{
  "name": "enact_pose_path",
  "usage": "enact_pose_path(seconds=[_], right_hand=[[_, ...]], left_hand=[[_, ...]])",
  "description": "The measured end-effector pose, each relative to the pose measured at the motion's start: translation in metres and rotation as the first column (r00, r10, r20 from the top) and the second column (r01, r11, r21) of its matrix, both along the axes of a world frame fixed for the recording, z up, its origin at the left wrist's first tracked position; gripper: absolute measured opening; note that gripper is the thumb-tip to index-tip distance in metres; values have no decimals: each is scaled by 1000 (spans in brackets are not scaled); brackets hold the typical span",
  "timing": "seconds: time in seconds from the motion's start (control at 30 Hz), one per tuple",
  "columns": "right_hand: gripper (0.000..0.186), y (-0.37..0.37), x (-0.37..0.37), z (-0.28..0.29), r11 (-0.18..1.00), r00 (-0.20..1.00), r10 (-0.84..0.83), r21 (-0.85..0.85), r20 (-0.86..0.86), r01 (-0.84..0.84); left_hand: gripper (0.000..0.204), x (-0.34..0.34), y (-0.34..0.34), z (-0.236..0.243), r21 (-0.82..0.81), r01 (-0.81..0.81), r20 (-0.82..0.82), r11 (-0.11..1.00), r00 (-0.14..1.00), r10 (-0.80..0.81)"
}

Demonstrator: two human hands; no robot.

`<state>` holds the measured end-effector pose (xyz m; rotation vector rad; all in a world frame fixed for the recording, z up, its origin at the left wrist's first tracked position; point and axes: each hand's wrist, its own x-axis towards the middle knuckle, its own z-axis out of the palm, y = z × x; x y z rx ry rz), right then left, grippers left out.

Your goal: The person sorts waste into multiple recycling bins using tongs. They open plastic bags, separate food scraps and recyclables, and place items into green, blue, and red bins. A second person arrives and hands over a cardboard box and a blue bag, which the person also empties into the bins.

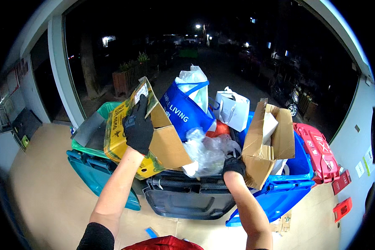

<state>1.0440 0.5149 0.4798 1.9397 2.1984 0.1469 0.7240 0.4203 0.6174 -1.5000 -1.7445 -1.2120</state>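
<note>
My left hand (138,129), in a black glove, grips a yellow printed cardboard box (116,125) along its side. The box is tilted, its brown flap (168,146) hanging to the right over the dark bin (187,198). At the front of that bin my right hand (234,166), also black-gloved, is closed on a crumpled clear plastic bag (208,152); its fingertips are partly hidden. Just right of this hand stands an open brown cardboard box (256,143). Behind the plastic sit a big blue bag (181,108) and a white paper bag (232,109).
A green bin (81,143) with its lid hanging down stands at the left. To the right are a blue bin (302,164), its lid (275,200) lowered, and a red bin lid (317,152). A red plastic piece (342,209) lies by the right wall.
</note>
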Motion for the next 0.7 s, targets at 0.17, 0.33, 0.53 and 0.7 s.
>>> enact_pose_path(seconds=[0.17, 0.33, 0.53, 0.7], right_hand=[[42, 33, -40, 23, 996, 976, 22, -92, 216, -2], [42, 26, -53, 65, 999, 941, 54, -24, 335, -48], [39, -24, -26, 145, 971, 991, -130, 205, 27, 122], [72, -144, 2, 197, 989, 986, 147, 18, 81, -149]], left_hand=[[60, -5, -13, -6, 68, 89, -26, 994, 996, -87], [56, -8, -22, -4, 17, 95, -7, 995, 995, -95], [61, -9, -22, -6, 41, 169, -29, 985, 985, -168], [70, -15, -34, -12, -2, 100, -45, 995, 994, -100]])
